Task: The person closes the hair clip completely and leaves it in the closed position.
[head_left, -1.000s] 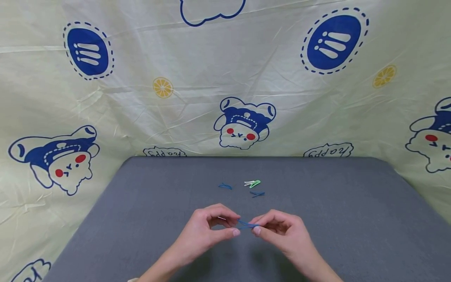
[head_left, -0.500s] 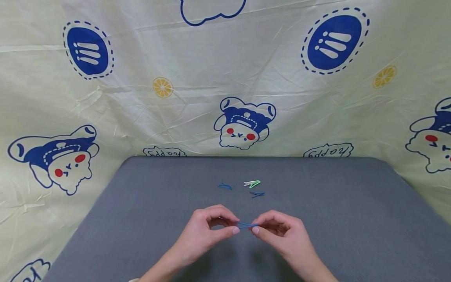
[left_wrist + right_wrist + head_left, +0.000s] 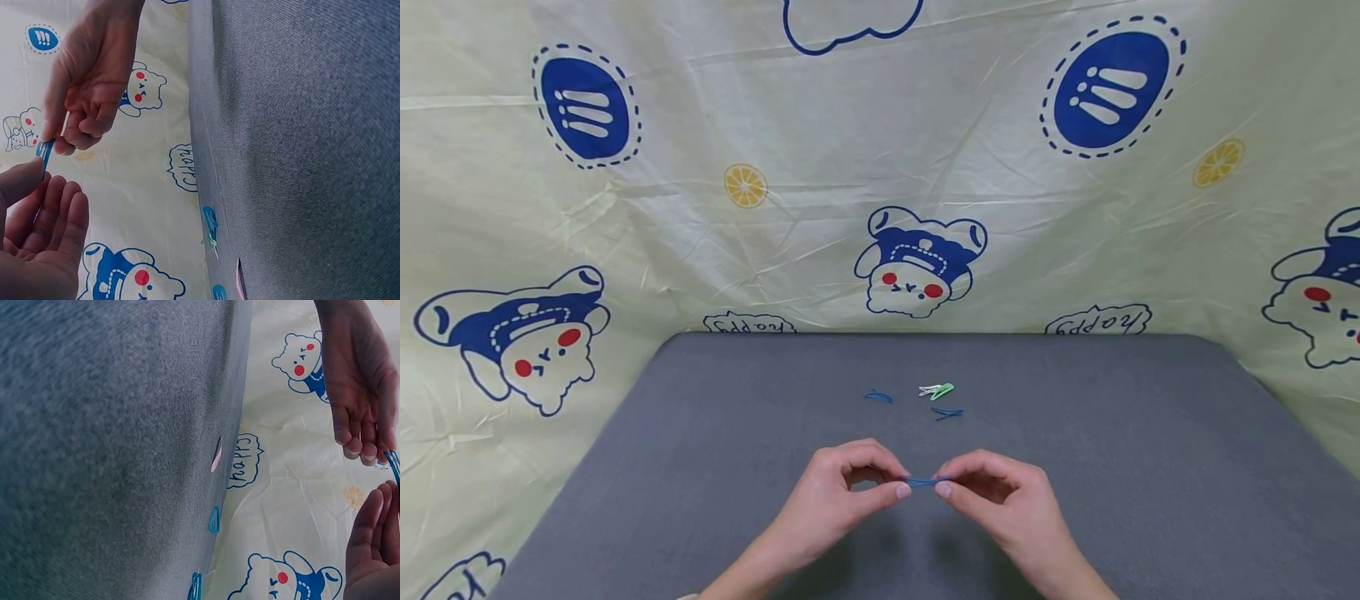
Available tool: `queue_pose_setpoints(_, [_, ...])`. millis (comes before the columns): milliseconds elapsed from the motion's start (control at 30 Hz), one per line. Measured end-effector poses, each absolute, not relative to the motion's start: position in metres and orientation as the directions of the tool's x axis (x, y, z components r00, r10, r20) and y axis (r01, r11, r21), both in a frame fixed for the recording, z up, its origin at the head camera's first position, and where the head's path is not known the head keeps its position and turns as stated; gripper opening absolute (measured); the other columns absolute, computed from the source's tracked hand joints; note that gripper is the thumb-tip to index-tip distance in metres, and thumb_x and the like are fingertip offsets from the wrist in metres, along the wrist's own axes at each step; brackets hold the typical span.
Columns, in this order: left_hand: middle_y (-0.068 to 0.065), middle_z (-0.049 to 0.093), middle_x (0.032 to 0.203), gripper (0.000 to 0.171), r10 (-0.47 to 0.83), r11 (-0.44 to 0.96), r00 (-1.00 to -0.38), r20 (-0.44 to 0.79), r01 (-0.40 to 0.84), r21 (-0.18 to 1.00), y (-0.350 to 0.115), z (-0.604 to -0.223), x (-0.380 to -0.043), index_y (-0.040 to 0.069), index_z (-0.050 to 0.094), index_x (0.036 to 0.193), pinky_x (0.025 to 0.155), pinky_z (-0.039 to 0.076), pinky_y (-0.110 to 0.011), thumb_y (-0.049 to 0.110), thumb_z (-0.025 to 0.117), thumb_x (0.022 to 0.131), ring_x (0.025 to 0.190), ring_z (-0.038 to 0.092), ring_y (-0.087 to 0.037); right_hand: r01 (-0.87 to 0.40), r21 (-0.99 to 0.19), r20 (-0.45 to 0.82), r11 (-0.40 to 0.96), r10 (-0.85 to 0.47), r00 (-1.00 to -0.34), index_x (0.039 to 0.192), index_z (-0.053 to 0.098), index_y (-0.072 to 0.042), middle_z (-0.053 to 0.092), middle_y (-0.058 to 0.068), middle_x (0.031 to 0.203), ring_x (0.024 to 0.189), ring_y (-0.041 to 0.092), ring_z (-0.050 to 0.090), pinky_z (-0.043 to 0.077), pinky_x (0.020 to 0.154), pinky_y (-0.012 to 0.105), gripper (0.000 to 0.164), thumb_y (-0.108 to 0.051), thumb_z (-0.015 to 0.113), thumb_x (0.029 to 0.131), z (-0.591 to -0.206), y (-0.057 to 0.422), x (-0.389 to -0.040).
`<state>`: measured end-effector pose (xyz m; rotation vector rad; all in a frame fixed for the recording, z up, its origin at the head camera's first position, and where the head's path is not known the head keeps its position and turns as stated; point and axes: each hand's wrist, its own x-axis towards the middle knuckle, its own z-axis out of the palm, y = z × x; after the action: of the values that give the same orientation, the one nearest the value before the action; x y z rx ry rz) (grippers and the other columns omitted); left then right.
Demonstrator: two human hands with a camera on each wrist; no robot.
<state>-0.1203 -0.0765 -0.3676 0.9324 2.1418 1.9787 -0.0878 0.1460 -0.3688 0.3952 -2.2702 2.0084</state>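
Both hands hold one blue snap hair clip (image 3: 922,482) between them, raised over the near middle of the table. My left hand (image 3: 842,492) pinches its left end between thumb and fingers. At the other end, the thumb and fingertips of my right hand (image 3: 1003,492) pinch it. Its two layers lie close together in the head view. In the left wrist view the clip (image 3: 44,152) shows as a slim hollow frame, its ends hidden by the fingertips.
Beyond the hands on the grey table (image 3: 737,433) lie a blue hair clip (image 3: 878,397), another blue one (image 3: 947,412), a green clip (image 3: 942,392) and a white one (image 3: 928,390). A printed cloth (image 3: 820,250) hangs behind the table.
The held clip's layers, spread apart a second ago, have come together into a flat line. The hands have barely moved; the clips on the table have stayed put.
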Motion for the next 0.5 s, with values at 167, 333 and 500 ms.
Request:
queue_pose_setpoints(167, [-0.005,0.067,0.090,0.006,0.465,-0.016,-0.813,0.350,0.388,0.922,-0.0758,-0.3680,-0.1197,0.012,0.074,0.095,0.081,0.054,-0.034,0.015,0.074,0.089,0.085,0.065,-0.022,-0.231,-0.967,0.220,0.110,-0.102,-0.970,0.098,0.072,-0.008,0.069,0.010,0.094,0.083,0.026,0.067,0.057,0.076,0.035,0.015,-0.014,0.078,0.085,-0.3691,0.1439,-0.0868])
queue_pose_setpoints(333, [-0.002,0.067,0.088,0.005,0.452,-0.001,-0.817,0.359,0.402,0.916,-0.0755,-0.3679,-0.1195,0.013,0.074,0.093,0.081,0.054,-0.033,0.016,0.074,0.089,0.084,0.064,-0.021,-0.225,-0.968,0.215,0.113,-0.094,-0.972,0.097,0.072,-0.009,0.069,0.009,0.094,0.083,0.026,0.067,0.057,0.075,0.035,0.015,-0.015,0.078,0.084,-0.3700,0.1430,-0.0864])
queue_pose_setpoints(500, [0.001,0.067,0.087,0.004,0.434,0.032,-0.820,0.374,0.429,0.903,-0.0760,-0.3672,-0.1195,0.018,0.075,0.091,0.078,0.053,-0.032,0.015,0.074,0.089,0.084,0.062,-0.020,-0.230,-0.966,0.218,0.119,-0.103,-0.970,0.095,0.073,-0.009,0.069,0.010,0.092,0.081,0.025,0.067,0.056,0.073,0.034,0.013,-0.015,0.078,0.085,-0.3710,0.1421,-0.0861])
